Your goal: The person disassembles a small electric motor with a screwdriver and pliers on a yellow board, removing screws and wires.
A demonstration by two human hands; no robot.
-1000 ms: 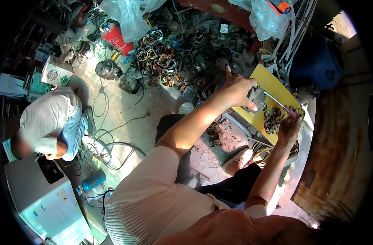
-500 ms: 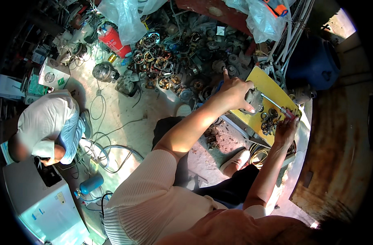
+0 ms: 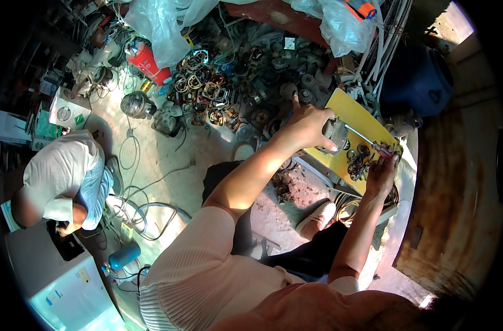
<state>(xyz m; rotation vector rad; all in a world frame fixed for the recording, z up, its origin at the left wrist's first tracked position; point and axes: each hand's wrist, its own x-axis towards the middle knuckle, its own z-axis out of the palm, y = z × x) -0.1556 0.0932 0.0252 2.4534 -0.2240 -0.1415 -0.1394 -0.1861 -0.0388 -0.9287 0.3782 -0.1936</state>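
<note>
My left hand (image 3: 312, 126) grips a grey, rounded metal part (image 3: 335, 133) above a yellow board (image 3: 345, 105). In my right hand (image 3: 382, 172) is a screwdriver with a red-pink translucent handle (image 3: 382, 149), its steel shaft reaching to the metal part. A cluster of small dark rings and parts (image 3: 360, 164) lies on the board just below the screwdriver.
A co-worker (image 3: 61, 171) crouches at the left over a white appliance (image 3: 69, 292), near a blue cylinder (image 3: 124, 255) and loose hoses (image 3: 166, 204). Behind lie heaped motor parts (image 3: 207, 94), a red bucket (image 3: 152, 66) and plastic bags (image 3: 350, 38). A blue drum (image 3: 422, 83) stands right.
Both my hands have shifted slightly leftward in the picture along with the board and surroundings, keeping their holds. The co-worker's head and hand sit a little lower in the picture.
</note>
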